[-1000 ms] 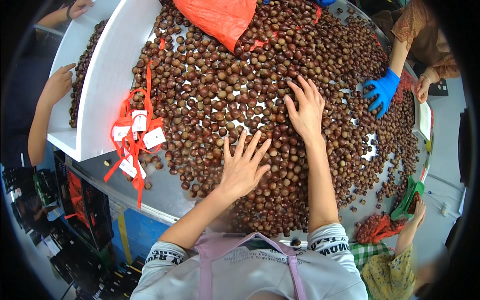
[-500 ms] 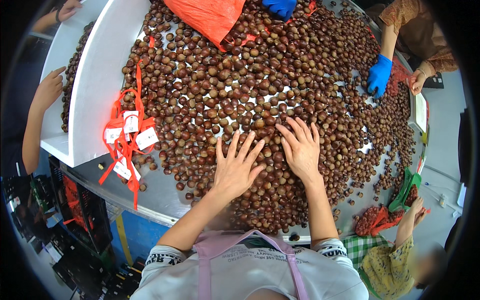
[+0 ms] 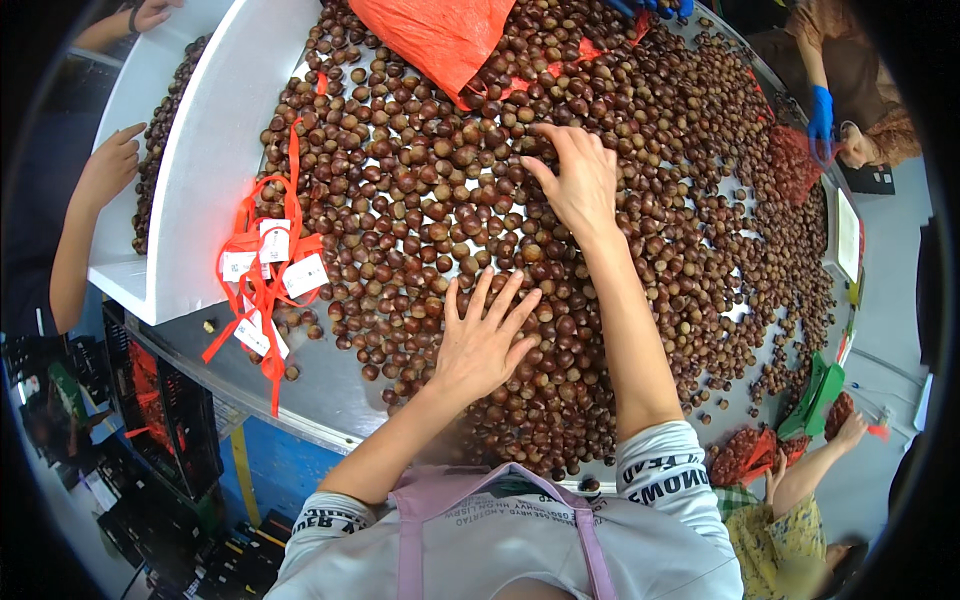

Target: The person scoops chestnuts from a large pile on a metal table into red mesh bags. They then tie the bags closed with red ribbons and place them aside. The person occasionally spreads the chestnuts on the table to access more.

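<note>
Brown chestnuts [image 3: 430, 185] lie loose in a broad spread over the grey metal table [image 3: 330, 385], more heaped close to me. On the near part of them rests my left hand [image 3: 476, 350], palm down with its fingers spread. Farther out and to the right, my right hand [image 3: 582, 190] lies over the chestnuts. Its thumb stands apart from the bent fingers, and I see nothing held between them; the fingertips partly hide behind the hand.
Red ribbons with white tags [image 3: 275, 255] lie at left beside a white divider wall [image 3: 205, 160]. An orange-red sack [image 3: 440, 40] sits at the far side. Co-workers' hands include a bare one [image 3: 108, 168] at left and a blue-gloved one [image 3: 821, 120] near a red mesh bag [image 3: 795, 165].
My right hand has moved forward and slightly left, away from beside my left hand, which stays nearly in place. At right, a co-worker's blue-gloved hand has lifted off the chestnuts.
</note>
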Action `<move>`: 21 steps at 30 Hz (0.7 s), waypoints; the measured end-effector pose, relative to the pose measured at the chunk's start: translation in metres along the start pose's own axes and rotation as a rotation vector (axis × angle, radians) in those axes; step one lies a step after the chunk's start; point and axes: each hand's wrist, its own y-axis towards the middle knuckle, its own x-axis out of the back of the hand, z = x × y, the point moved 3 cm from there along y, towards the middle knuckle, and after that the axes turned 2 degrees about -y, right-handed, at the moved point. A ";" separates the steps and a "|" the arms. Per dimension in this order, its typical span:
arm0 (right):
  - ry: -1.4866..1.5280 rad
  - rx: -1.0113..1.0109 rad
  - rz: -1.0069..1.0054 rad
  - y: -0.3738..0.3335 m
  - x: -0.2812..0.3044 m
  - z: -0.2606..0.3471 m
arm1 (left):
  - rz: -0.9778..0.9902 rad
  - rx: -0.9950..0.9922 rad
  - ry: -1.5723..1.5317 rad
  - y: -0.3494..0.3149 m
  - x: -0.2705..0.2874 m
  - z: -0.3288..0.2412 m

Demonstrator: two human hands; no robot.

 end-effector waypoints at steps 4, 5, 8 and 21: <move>0.079 -0.054 0.095 0.012 -0.017 -0.014 | -0.056 -0.022 -0.067 0.001 0.006 0.002; 0.214 -0.091 0.111 0.009 -0.014 -0.015 | -0.101 -0.031 -0.099 0.000 0.013 0.001; 0.764 -0.294 0.234 -0.018 0.007 -0.001 | -0.361 0.016 -0.267 0.006 0.042 0.003; 1.031 -0.244 0.273 -0.069 0.043 0.046 | -0.067 0.338 -1.965 0.040 0.025 0.019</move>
